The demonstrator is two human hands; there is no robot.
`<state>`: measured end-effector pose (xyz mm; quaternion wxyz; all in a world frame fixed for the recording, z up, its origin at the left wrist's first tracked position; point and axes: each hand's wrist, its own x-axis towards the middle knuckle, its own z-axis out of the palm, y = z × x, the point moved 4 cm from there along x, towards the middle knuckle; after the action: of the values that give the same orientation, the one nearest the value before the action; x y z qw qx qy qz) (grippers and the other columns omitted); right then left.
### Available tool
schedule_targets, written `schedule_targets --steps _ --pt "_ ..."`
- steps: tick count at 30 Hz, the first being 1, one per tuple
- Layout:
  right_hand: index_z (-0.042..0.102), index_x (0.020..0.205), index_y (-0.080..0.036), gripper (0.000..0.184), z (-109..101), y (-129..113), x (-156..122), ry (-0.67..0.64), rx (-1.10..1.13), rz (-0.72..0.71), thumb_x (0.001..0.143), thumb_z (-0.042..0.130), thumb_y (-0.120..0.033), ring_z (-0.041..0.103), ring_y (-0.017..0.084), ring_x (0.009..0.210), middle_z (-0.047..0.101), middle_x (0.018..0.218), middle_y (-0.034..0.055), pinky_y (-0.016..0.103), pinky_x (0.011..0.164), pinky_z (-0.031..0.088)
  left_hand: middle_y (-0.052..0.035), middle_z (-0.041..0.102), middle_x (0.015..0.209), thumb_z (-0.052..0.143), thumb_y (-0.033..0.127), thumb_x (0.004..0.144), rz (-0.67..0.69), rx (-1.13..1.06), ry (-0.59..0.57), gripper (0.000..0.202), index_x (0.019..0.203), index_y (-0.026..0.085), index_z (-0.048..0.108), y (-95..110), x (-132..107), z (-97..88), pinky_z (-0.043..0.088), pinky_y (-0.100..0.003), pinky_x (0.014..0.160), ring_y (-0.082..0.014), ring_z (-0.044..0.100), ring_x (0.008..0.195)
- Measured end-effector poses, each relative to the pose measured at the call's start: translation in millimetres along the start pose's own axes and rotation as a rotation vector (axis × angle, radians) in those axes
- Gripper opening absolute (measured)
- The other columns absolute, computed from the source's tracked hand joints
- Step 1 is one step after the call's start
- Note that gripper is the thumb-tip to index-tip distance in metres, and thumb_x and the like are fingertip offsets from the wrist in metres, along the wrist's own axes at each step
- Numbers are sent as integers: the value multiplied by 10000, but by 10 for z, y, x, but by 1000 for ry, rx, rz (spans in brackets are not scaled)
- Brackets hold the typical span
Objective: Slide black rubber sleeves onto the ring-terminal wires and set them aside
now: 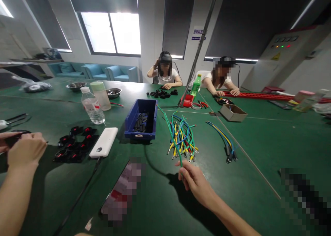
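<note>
My right hand (pixel 195 182) is closed on the lower end of a long green wire (pixel 172 134). From my fingers the wire runs up and away, past a pile of short green, blue and yellow wires (pixel 184 134) with ring terminals. Only a sliver of skin shows at the bottom edge, perhaps my left hand (pixel 82 234); its fingers are hidden. Beyond my right hand lies a small bundle of blue, yellow and black wires (pixel 223 137). A blue bin (pixel 141 136) with small black pieces stands left of the pile.
At the left, another person's hands (pixel 27 150) hold something dark beside black parts with red centres (pixel 77 143). A white power bank (pixel 104 143), a phone (pixel 124 191) and a water bottle (pixel 92 106) are nearby. Two people sit across; a cardboard box (pixel 234 114) is at right.
</note>
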<state>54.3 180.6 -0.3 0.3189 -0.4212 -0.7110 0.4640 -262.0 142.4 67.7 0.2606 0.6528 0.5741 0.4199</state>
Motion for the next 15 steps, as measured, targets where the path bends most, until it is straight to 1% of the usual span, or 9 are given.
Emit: schedule_targets --steps 3,5,6,7,9,11,12,13,15 --pt "470 1073 -218 221 -99 -44 -10 112 -66 -86 969 344 -367 510 100 510 568 731 -17 240 534 411 9 291 299 310 567 860 159 243 -746 702 335 102 308 157 -263 832 108 -119 421 -36 603 443" --pt "455 1055 -219 182 -167 -36 -8 181 -68 -107 958 381 -355 527 111 536 577 744 -12 250 552 419 36 335 357 114 301 949 230 405 -1297 642 392 35 294 225 -547 1265 39 -131 469 -6 628 516" --pt "452 1035 -220 165 -198 -25 -6 213 -57 -109 951 403 -354 537 116 552 580 749 -9 255 563 424 12 433 398 -38 157 918 234 417 -1356 557 452 7 227 282 -623 1410 41 -163 496 16 629 543" --pt "450 1010 -221 152 -228 -14 -4 244 -37 -111 945 420 -354 544 121 566 584 758 -5 261 574 429 -14 484 454 -184 123 775 235 416 -1345 470 409 37 98 351 -676 1541 113 -148 436 39 558 480" --pt "448 961 -222 144 -281 4 1 293 26 -117 936 440 -363 554 129 601 599 788 8 272 600 440 -37 549 503 -125 234 805 270 299 -1005 545 351 41 107 562 -680 1748 245 -82 446 34 538 456" --pt "446 936 -221 152 -333 6 4 329 98 -121 928 455 -373 560 141 656 615 815 22 282 638 447 -28 612 524 320 476 843 345 130 -511 655 305 104 290 801 -664 1858 353 -52 478 -42 626 549" --pt "447 928 -221 157 -363 0 5 347 132 -122 922 468 -377 560 145 679 622 820 27 287 657 447 -35 636 544 494 489 795 414 54 -311 592 320 149 394 912 -679 1901 403 -74 483 -84 657 614" --pt "448 923 -220 163 -396 -7 5 367 167 -122 915 483 -379 560 150 697 628 818 30 291 673 446 -45 654 571 588 456 771 511 -27 -178 493 364 193 496 1016 -702 1947 453 -114 498 -121 673 678" --pt "450 917 -219 178 -469 -13 6 412 255 -114 900 511 -386 559 153 703 637 814 32 297 689 444 -53 686 646 615 378 801 666 -133 -96 283 549 260 665 1148 -706 2043 527 -205 578 -161 674 754"
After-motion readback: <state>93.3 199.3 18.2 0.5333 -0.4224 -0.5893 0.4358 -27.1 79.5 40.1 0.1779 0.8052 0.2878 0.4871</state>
